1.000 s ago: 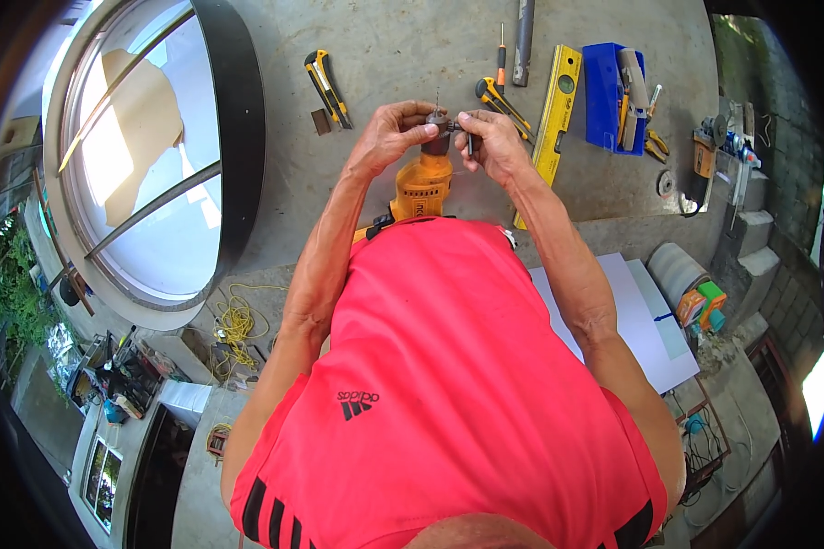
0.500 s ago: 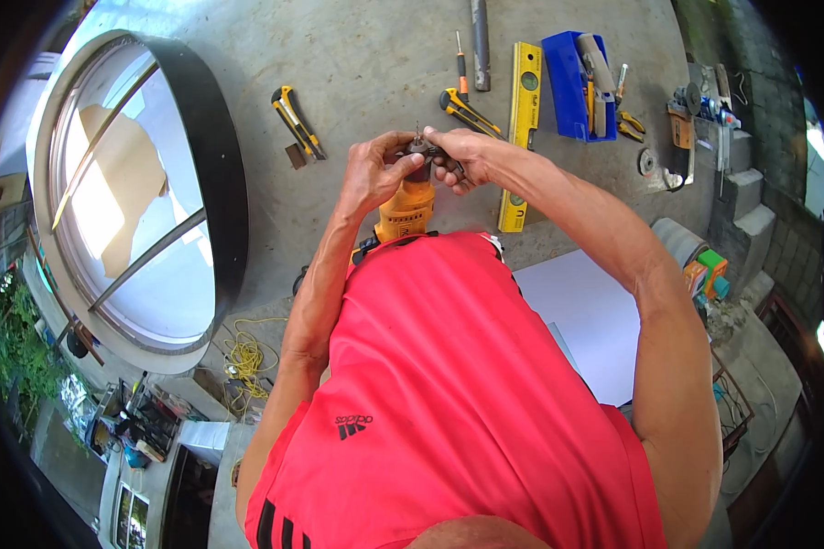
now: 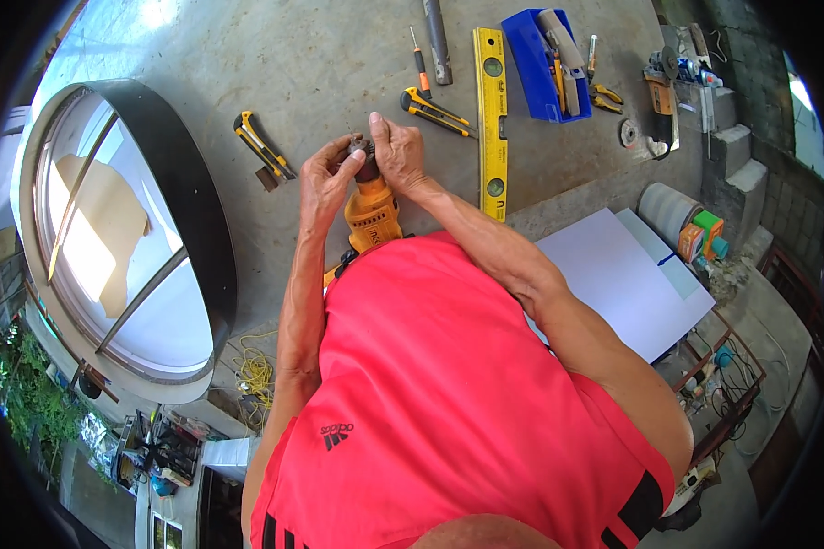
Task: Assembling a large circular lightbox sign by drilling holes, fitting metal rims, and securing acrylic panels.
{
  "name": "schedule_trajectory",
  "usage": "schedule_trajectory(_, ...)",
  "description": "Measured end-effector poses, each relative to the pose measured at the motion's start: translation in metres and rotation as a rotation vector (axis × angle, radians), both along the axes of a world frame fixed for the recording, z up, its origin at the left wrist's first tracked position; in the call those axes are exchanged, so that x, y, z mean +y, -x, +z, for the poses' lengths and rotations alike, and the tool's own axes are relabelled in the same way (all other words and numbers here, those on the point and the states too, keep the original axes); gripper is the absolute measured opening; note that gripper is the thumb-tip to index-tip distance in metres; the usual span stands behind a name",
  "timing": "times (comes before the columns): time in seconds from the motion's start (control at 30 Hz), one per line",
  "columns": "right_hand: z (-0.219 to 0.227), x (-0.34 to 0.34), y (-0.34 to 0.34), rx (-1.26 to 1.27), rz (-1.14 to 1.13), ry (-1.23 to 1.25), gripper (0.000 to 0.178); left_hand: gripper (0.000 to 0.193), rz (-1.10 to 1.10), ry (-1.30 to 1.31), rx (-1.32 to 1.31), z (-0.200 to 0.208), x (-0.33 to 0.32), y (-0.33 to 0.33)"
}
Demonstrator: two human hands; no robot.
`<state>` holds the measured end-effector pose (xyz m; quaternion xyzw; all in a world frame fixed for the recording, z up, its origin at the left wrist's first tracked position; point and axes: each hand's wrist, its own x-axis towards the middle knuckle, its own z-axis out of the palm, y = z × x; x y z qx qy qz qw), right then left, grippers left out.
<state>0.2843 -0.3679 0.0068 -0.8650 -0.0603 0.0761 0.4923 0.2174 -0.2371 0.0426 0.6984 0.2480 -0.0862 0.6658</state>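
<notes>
An orange power drill [image 3: 374,215] stands in front of my waist, its dark chuck [image 3: 367,166] pointing away from me. My left hand [image 3: 328,178] is closed round the left side of the chuck, the thumb lying along it. Against the chuck's right side, my right hand [image 3: 399,154] is closed with its thumb pointing up and away. It grips what looks like a dark chuck key, now almost wholly hidden by the fingers. The drill's rear end is hidden by my red shirt.
Left of the drill lie a yellow-black utility knife [image 3: 264,145] and a large round frame [image 3: 212,210]. To the right are a second utility knife [image 3: 438,113], a screwdriver [image 3: 420,66], a yellow spirit level [image 3: 492,128], a blue tool box [image 3: 533,73] and pliers [image 3: 606,97]. White sheets [image 3: 613,284] lie nearer.
My right hand has turned upward at the chuck, its thumb now raised, and the dark metal piece below its fingers is no longer visible. The whole view has shifted, showing more of the white sheets.
</notes>
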Motion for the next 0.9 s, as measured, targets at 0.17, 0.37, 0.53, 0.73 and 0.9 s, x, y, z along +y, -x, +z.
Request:
schedule_trajectory(0.17,0.027,-0.044,-0.024,0.09,0.543,-0.052,0.039,0.032,0.033,0.261,-0.057,0.001,0.011,-0.005)
schedule_trajectory(0.37,0.037,-0.047,-0.037,-0.416,1.006,0.391,0.018,0.023,-0.034,0.213,-0.09,-0.012,0.024,-0.024)
schedule_trajectory(0.53,0.034,-0.045,-0.022,-0.773,0.794,0.336,0.022,0.027,-0.002,0.104,-0.027,-0.028,0.027,-0.032)
schedule_trajectory(0.73,0.025,-0.047,-0.001,-0.6,0.744,0.272,0.017,0.029,0.098,-0.008,0.086,-0.054,0.039,-0.052)
schedule_trajectory(0.9,0.014,-0.062,0.008,-0.195,0.593,0.398,0.015,0.028,0.015,-0.385,-0.005,-0.058,0.041,-0.061)
